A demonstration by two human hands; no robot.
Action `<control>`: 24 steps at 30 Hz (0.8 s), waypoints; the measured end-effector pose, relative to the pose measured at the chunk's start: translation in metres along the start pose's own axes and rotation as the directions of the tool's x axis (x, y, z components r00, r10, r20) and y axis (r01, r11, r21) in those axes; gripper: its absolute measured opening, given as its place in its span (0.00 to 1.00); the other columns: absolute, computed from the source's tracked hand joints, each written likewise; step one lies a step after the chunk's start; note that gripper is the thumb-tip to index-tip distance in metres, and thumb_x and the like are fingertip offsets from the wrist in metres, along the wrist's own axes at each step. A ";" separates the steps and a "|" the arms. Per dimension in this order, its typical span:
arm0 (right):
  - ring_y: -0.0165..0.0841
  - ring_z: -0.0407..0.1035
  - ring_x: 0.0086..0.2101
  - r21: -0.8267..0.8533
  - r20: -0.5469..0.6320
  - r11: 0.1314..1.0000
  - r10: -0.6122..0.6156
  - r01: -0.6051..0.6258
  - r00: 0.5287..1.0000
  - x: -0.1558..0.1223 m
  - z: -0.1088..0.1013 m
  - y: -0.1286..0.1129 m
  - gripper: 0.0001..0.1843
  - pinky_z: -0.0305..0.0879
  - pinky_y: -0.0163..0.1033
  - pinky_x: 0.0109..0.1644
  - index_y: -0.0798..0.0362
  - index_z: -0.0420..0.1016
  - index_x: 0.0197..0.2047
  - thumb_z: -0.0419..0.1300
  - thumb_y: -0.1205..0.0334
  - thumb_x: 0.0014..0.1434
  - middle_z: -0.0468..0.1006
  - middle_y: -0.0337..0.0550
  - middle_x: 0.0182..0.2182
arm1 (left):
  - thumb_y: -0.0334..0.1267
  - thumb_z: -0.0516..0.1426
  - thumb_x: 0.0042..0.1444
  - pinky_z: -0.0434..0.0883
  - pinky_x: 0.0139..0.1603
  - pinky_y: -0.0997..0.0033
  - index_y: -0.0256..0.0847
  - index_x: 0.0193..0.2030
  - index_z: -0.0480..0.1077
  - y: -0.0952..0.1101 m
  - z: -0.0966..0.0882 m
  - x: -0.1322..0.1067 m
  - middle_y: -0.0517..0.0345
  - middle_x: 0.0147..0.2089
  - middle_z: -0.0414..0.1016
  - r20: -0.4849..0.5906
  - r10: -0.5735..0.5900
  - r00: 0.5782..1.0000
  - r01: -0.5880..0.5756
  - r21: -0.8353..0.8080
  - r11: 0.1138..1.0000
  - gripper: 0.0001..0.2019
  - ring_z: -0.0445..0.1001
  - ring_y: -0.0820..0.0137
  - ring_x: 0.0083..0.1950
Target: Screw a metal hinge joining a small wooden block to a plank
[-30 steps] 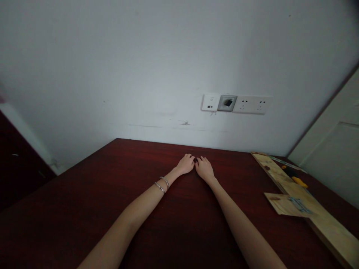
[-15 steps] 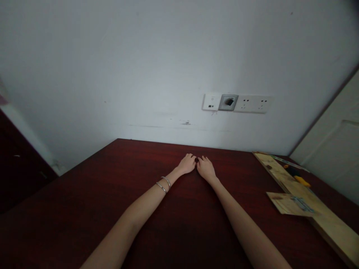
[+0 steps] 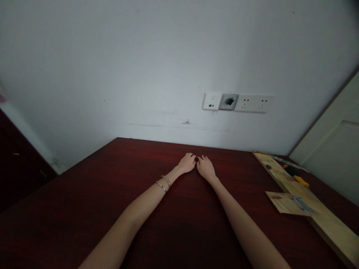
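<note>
My left hand (image 3: 187,163) lies palm down on the dark red wooden table (image 3: 179,216), toward its far side. Two silver bracelets (image 3: 165,183) circle the left wrist. Beside it, my right hand (image 3: 206,166) also rests palm down on the tabletop. Both hands have their fingers stretched out and a little apart, and I see nothing held in either. The thumbs point at each other across a narrow dark gap.
At the right lies a long wooden board (image 3: 328,220), with a shorter wood piece (image 3: 280,203) across it carrying small metal parts (image 3: 301,203). Beyond is a yellow-and-black tool (image 3: 300,181) near a thin strip (image 3: 290,163). Wall sockets (image 3: 251,103) sit above the table.
</note>
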State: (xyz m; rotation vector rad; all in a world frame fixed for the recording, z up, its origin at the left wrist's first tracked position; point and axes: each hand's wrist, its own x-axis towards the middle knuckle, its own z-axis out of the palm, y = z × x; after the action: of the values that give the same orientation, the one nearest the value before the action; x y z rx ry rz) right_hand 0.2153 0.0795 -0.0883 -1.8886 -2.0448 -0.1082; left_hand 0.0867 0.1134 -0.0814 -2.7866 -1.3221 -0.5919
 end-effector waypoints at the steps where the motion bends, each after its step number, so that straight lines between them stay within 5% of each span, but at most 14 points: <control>1: 0.42 0.55 0.59 0.002 0.000 1.000 0.001 -0.001 1.000 0.000 0.000 0.000 0.23 0.49 0.46 0.60 0.61 0.66 0.58 0.45 0.66 0.61 0.64 0.59 0.58 | 0.31 0.45 0.61 0.62 0.56 0.62 0.34 0.50 0.66 0.000 0.000 0.000 0.47 0.51 0.67 0.000 0.000 1.000 0.000 0.000 1.000 0.15 0.63 0.63 0.53; 9: 0.42 0.59 0.57 0.018 -0.019 1.000 0.026 -0.025 0.999 0.000 -0.006 -0.004 0.27 0.52 0.44 0.59 0.70 0.57 0.61 0.44 0.68 0.60 0.66 0.63 0.56 | 0.31 0.46 0.60 0.63 0.56 0.62 0.32 0.50 0.67 0.000 -0.001 0.001 0.45 0.51 0.67 0.010 -0.013 1.000 0.013 0.003 1.000 0.14 0.63 0.62 0.53; 15: 0.40 0.61 0.55 0.019 -0.051 0.999 -0.026 0.027 0.998 -0.006 -0.049 0.007 0.28 0.54 0.40 0.59 0.71 0.56 0.61 0.46 0.68 0.59 0.67 0.61 0.56 | 0.31 0.48 0.59 0.62 0.56 0.61 0.32 0.51 0.66 0.000 -0.007 0.005 0.44 0.51 0.67 0.033 -0.033 0.999 0.034 -0.016 0.999 0.15 0.64 0.61 0.54; 20: 0.40 0.61 0.56 0.000 -0.103 0.995 -0.098 0.098 0.990 -0.037 -0.112 0.057 0.28 0.56 0.40 0.58 0.64 0.58 0.61 0.49 0.63 0.58 0.67 0.56 0.56 | 0.30 0.51 0.55 0.65 0.54 0.63 0.31 0.48 0.69 0.006 -0.019 0.025 0.43 0.49 0.70 0.053 -0.049 0.997 0.052 -0.061 0.997 0.14 0.68 0.61 0.52; 24: 0.40 0.61 0.57 -0.094 -0.118 0.995 -0.024 0.013 0.993 -0.084 -0.160 0.127 0.29 0.55 0.42 0.60 0.63 0.60 0.60 0.52 0.59 0.57 0.67 0.55 0.56 | 0.32 0.52 0.55 0.65 0.54 0.67 0.31 0.49 0.68 0.040 -0.027 0.054 0.44 0.52 0.70 0.062 0.024 0.998 -0.015 -0.145 0.989 0.15 0.69 0.63 0.53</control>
State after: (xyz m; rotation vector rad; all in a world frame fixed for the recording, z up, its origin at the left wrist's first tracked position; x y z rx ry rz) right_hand 0.3763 -0.0336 0.0128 -1.8701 -2.0087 -0.3189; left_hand 0.1382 0.1233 -0.0319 -2.9539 -1.3120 -0.6281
